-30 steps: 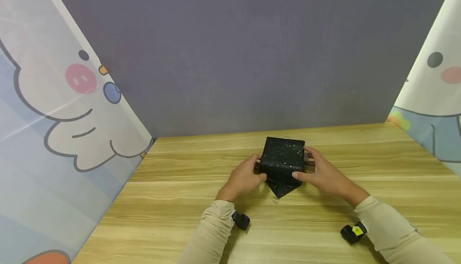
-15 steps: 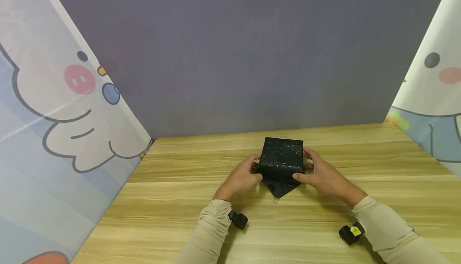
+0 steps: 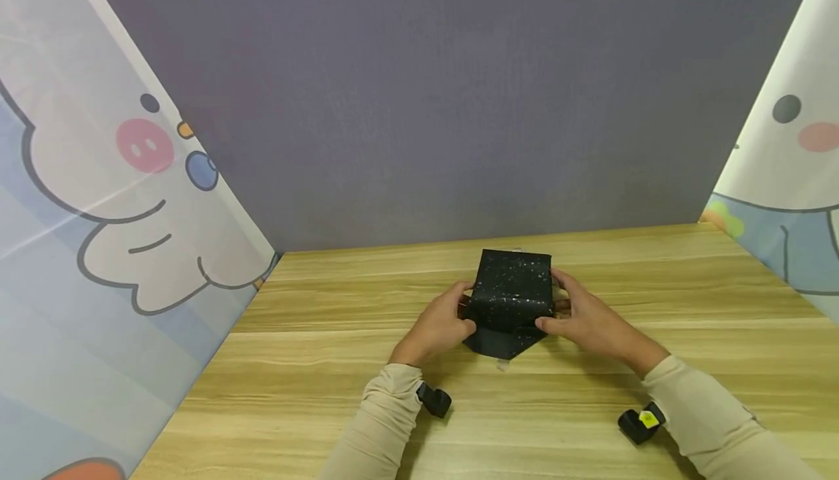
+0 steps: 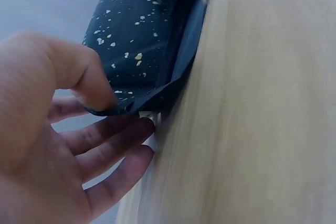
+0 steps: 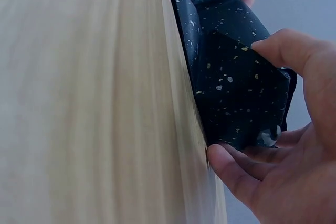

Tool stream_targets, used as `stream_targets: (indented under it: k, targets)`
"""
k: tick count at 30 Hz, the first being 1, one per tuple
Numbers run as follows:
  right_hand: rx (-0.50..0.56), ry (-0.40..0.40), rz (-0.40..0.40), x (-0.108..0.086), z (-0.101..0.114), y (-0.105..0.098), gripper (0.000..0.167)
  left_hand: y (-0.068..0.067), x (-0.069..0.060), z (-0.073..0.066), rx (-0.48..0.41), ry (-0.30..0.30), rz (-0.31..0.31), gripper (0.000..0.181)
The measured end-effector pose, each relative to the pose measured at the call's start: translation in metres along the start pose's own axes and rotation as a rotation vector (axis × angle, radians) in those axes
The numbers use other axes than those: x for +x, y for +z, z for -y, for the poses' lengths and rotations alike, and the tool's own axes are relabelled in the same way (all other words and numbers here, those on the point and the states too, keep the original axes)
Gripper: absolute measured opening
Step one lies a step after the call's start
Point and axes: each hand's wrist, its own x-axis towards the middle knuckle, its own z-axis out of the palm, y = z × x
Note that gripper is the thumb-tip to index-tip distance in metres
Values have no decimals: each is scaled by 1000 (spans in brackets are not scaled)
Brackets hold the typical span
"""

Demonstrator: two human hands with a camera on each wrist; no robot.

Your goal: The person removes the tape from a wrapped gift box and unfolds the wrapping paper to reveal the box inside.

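A black speckled wrapped block (image 3: 513, 283) sits on the wooden table, a loose flap (image 3: 496, 343) spreading from its near side. On its left side the left hand (image 3: 438, 323) grips it; in the left wrist view the thumb of that hand (image 4: 58, 124) presses the dark sheet (image 4: 131, 40), fingers at its lower edge. The right hand (image 3: 593, 323) grips the opposite side, and in the right wrist view its thumb lies on a folded flap (image 5: 231, 87) with fingers beneath. Clear tape (image 5: 269, 136) shows near those fingers. What is inside the wrapping is hidden.
A grey wall panel (image 3: 491, 101) stands behind the wooden table (image 3: 314, 363). Cartoon-printed sheets hang at the left (image 3: 98, 196) and right (image 3: 786, 167). A small bit of clear tape (image 3: 502, 365) lies in front of the block, and another (image 3: 518, 250) shows behind it.
The near flap has gone from a narrow point to a wider shape, spreading to the left. The left thumb has shifted slightly left; both hands stay at the block's sides.
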Motion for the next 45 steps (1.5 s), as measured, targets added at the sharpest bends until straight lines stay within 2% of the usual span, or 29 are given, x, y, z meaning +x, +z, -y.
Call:
stream_targets:
  k: [5,10,12,14,19,24,28,34,40,45]
  targets:
    - [65,-9,29,1,1,2,102,-1,-2,-3,122,35,5,81]
    - [159,-49,59,3,0,3,103,-1,-4,-6,259,142,6,93]
    - [180,-54,67,4,0,3,105,0,-4,-7,311,172,13,92]
    - [178,-48,73,4,1,3,108,0,-5,-8,345,173,29,88]
    - [139,-16,91,3,3,3,110,2,-6,-10,377,168,43,86]
    - [45,-12,49,3,5,5,112,3,-6,-11,412,194,38,88]
    - [-21,-24,40,2,5,5,113,2,-6,-12,420,187,42,88]
    - [8,-30,104,-1,1,0,120,2,-5,-13,429,188,47,88]
    - [-30,-46,122,-2,-2,-1,134,3,-6,-13,428,176,50,89]
    - [-38,-47,134,-4,-5,-2,132,4,-6,-11,414,163,48,87]
